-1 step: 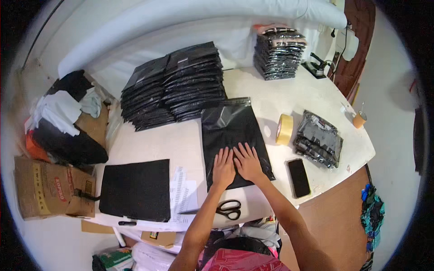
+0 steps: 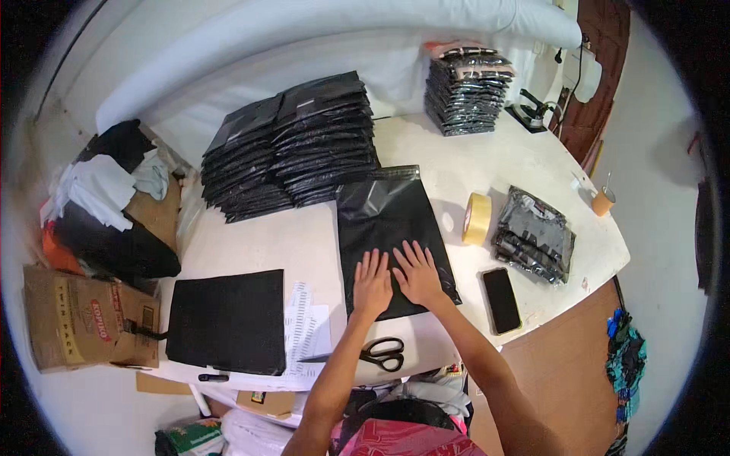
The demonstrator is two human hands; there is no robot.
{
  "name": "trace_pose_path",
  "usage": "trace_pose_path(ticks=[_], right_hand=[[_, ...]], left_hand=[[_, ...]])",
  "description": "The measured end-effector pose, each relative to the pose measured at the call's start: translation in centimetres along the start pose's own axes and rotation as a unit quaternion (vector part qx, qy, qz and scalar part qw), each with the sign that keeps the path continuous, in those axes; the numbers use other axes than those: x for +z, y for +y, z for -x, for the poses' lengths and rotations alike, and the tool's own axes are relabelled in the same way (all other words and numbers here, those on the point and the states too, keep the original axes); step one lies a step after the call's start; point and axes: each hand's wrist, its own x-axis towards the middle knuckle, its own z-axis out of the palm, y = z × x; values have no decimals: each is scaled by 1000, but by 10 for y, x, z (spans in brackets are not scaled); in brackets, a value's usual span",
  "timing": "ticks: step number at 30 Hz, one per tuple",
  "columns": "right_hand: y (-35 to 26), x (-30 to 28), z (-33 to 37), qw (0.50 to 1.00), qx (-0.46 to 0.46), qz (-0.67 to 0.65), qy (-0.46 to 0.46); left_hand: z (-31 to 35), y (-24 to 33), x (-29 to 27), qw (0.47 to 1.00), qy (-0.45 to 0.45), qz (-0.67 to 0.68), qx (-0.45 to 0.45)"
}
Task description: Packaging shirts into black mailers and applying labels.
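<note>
A black plastic mailing bag point(image 2: 386, 220) lies flat on the white table, with a clear strip along its far end. My left hand point(image 2: 373, 283) rests palm down on the bag's near half, fingers stretched out. Beside it, my right hand point(image 2: 418, 277) also presses flat on the bag, its fingers slightly spread. Neither hand grips anything. Black-handled scissors point(image 2: 384, 354) lie just nearer than the bag, their blades partly behind my left forearm. To the right are a roll of tape point(image 2: 477, 218) and a phone point(image 2: 502, 301) with a dark screen.
Stacked black bags point(image 2: 289, 144) stand at the far left. A pile of clear-wrapped packages point(image 2: 468, 90), an iron point(image 2: 534, 109) and another wrapped bundle point(image 2: 534, 234) occupy the right. On the left lie a black cloth sheet point(image 2: 226, 322), printed papers point(image 2: 306, 327) and a cardboard box point(image 2: 91, 319).
</note>
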Motion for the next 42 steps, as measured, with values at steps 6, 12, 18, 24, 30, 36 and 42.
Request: trace_pose_path(ticks=[6,12,18,24,30,36,42], right_hand=[[23,-9,7,994,106,19,-6],[21,-11,15,989,133,39,-50],[31,-14,27,992,120,3,-44],[94,-25,-38,940,306,-141,48],[106,8,-58,910,396,-117,-33],[108,2,-61,914,385,-124,6],[120,17,-56,942,296,-148,63]], left_hand=[[14,-34,-15,997,-11,-32,-76],[27,-34,-16,994,11,-56,-89],[26,-42,-30,992,-41,25,-117],[-29,-106,-35,907,7,333,-258],[-47,-135,-43,808,-85,405,-419],[-50,-113,-53,827,-176,423,-326],[-46,-124,-59,778,-162,467,-388]])
